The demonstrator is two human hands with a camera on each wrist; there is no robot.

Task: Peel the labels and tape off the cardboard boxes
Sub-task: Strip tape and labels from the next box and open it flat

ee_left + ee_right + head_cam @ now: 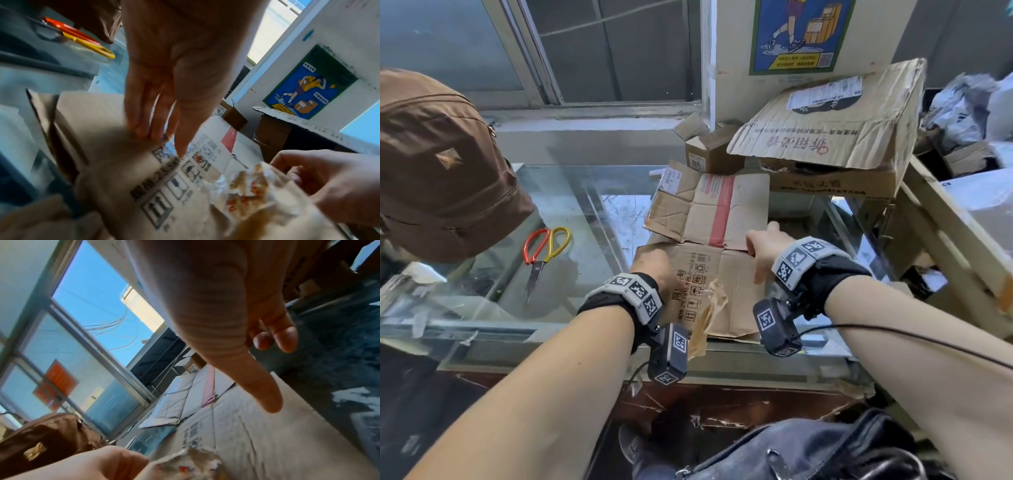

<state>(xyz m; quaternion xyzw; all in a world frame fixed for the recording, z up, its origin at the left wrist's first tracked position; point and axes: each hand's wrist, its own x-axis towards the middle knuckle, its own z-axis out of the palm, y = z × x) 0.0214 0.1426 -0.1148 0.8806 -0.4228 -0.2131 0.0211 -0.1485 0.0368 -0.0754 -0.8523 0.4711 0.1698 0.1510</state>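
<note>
You are standing at a glass desk (571,205) with a flattened cardboard box (736,274) lying at its near edge, directly under your hands. A second flattened box (681,209) is lying just beyond it, carrying a red tape band (722,205), and a stack of larger boxes (842,144) is sitting at the back right with a white shipping label (825,92) on top. The near box is looking light, thin and already creased, so it is likely to bend or slide unless you are pinning it flat. Your left hand (657,270) is doing that: its fingers (141,126) are lying straight on the printed panel, holding nothing, with the thumb tip touching the printing. Your right hand (765,250) is reaching over the box's far right corner, thumb stretched out and fingers loosely bent, with nothing showing in its grasp in the right wrist view. Between your wrists a crumpled strip of peeled tape (710,308) is hanging off the box toward you, with brown paper fibres stuck to it. It is looking thin, sticky and easy to tear, so pinching it low, where it is meeting the cardboard, seems the safest hold. Red and yellow scissors (544,253) are lying on the desk to the left, well apart.
</note>
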